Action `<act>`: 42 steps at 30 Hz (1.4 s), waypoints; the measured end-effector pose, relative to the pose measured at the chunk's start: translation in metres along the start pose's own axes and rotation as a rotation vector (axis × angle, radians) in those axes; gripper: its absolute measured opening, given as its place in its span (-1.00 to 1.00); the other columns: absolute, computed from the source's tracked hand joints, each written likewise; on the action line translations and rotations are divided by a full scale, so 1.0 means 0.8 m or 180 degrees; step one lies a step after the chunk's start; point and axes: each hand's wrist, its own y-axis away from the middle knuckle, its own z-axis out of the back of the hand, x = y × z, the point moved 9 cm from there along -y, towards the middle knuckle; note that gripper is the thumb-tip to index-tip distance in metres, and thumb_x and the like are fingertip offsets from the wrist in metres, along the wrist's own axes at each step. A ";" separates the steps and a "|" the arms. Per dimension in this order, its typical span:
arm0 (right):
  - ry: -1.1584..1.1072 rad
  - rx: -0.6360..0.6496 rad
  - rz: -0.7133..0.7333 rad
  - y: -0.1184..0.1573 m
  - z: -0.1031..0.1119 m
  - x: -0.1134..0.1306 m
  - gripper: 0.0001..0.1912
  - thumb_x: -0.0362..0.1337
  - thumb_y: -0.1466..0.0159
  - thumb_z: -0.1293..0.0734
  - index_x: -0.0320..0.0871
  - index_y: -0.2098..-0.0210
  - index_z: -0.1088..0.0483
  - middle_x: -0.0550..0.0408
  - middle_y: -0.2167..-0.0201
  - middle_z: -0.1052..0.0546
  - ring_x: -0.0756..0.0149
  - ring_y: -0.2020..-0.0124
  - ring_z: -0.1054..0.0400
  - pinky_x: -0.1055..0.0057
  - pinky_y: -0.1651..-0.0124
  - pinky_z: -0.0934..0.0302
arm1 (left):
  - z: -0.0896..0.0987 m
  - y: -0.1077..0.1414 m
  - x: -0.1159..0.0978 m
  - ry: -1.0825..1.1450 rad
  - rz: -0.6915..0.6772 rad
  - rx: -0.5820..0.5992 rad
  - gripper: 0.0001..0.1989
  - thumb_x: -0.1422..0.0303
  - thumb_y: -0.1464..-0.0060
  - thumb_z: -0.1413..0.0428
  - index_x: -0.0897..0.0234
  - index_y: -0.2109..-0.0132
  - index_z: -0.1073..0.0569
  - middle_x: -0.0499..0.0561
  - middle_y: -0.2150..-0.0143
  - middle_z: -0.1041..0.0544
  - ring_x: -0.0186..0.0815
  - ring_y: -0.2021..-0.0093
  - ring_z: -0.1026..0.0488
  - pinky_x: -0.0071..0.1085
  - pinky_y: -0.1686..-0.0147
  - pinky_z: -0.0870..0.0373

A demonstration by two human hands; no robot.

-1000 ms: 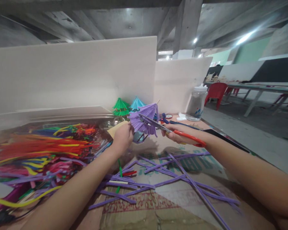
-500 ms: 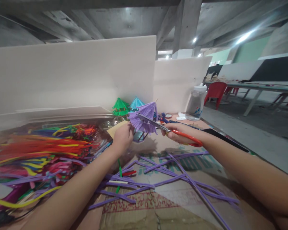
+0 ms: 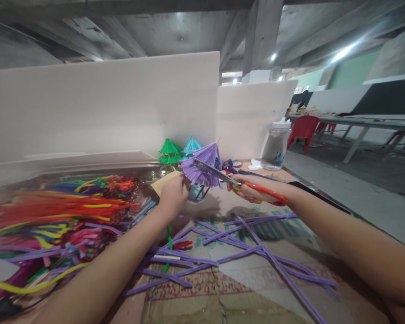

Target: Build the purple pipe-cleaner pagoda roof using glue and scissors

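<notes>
The purple umbrella is raised above the table and tilted, its thin stick pointing to 1 o'clock; bearings are taken from it. At 8 o'clock, my left hand is closed, fingers pinching the umbrella's lower left edge; the exact contact is partly hidden. At 4 o'clock, my right hand is wrapped round the orange and yellow handles of the scissors. The blades lie across the umbrella's near side, tips toward 10 o'clock; I cannot tell how far they are parted.

Just beyond, a blue umbrella sits at 11 o'clock and a green umbrella at 10. Loose purple strips cross one another from 5 to 7 o'clock. A heap of coloured strips occupies 8 to 9. A clear bottle stands upright between 2 and 3, a red chair behind it.
</notes>
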 end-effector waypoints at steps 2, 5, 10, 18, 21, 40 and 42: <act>-0.0095 0.0011 -0.0066 0.000 -0.001 -0.006 -0.43 0.24 -0.38 -0.03 -0.15 0.06 -0.20 0.25 0.47 -0.21 0.50 0.60 -0.08 0.53 0.60 -0.08 | -0.002 0.002 -0.003 0.0023 -0.0043 0.0005 -0.70 0.42 -0.27 0.14 0.36 0.20 -0.49 0.22 0.27 -0.59 -0.10 0.24 -0.55 -0.28 0.24 -0.37; -0.0306 -0.0015 -0.0115 -0.001 -0.003 -0.009 -0.46 0.22 -0.39 -0.04 -0.14 0.07 -0.20 0.26 0.47 -0.20 0.51 0.60 -0.06 0.52 0.60 -0.08 | -0.004 0.005 -0.008 0.0065 -0.0120 -0.0001 -0.70 0.39 -0.28 0.14 0.37 0.19 -0.48 0.23 0.27 -0.60 -0.09 0.24 -0.55 -0.27 0.24 -0.38; -0.0613 0.0048 -0.0100 -0.001 -0.008 -0.008 -0.44 0.24 -0.38 -0.06 -0.14 0.03 -0.20 0.28 0.48 -0.17 0.50 0.59 -0.04 0.50 0.57 -0.06 | -0.004 0.008 -0.010 0.0152 -0.0180 -0.0075 -0.71 0.40 -0.28 0.14 0.35 0.12 -0.47 0.19 0.24 -0.60 -0.12 0.23 -0.55 -0.28 0.23 -0.39; -0.0907 0.0250 -0.0136 0.004 -0.009 -0.009 -0.41 0.29 -0.33 -0.07 -0.09 0.03 -0.21 0.22 0.41 -0.23 0.45 0.54 -0.10 0.42 0.49 -0.11 | -0.005 0.009 -0.008 0.0280 -0.0170 -0.0158 -0.73 0.41 -0.27 0.11 0.34 0.13 -0.47 0.22 0.24 -0.59 -0.09 0.21 -0.56 -0.26 0.21 -0.40; -0.1084 0.0257 -0.0134 0.004 -0.009 -0.018 -0.37 0.33 -0.30 -0.09 -0.08 0.02 -0.23 0.21 0.42 -0.25 0.44 0.55 -0.09 0.41 0.49 -0.12 | -0.004 0.009 -0.009 0.0294 -0.0198 -0.0149 -0.73 0.41 -0.28 0.11 0.37 0.09 -0.47 0.24 0.23 -0.59 -0.07 0.20 -0.56 -0.24 0.20 -0.40; -0.1125 0.0193 -0.0454 0.006 -0.010 -0.022 -0.31 0.40 -0.22 -0.12 -0.09 0.07 -0.22 0.24 0.42 -0.21 0.52 0.59 0.02 0.48 0.59 0.02 | -0.005 0.012 -0.011 0.0386 -0.0259 -0.0132 -0.75 0.42 -0.26 0.13 0.30 0.12 -0.44 0.16 0.29 -0.57 -0.10 0.23 -0.53 -0.26 0.20 -0.39; -0.1173 0.0158 -0.0465 0.006 -0.010 -0.020 -0.35 0.37 -0.24 -0.15 -0.08 0.09 -0.23 0.26 0.44 -0.17 0.53 0.59 0.06 0.49 0.59 0.06 | -0.008 0.012 -0.011 0.0378 -0.0255 -0.0110 -0.75 0.41 -0.26 0.14 0.30 0.15 -0.44 0.17 0.29 -0.57 -0.10 0.24 -0.53 -0.26 0.21 -0.39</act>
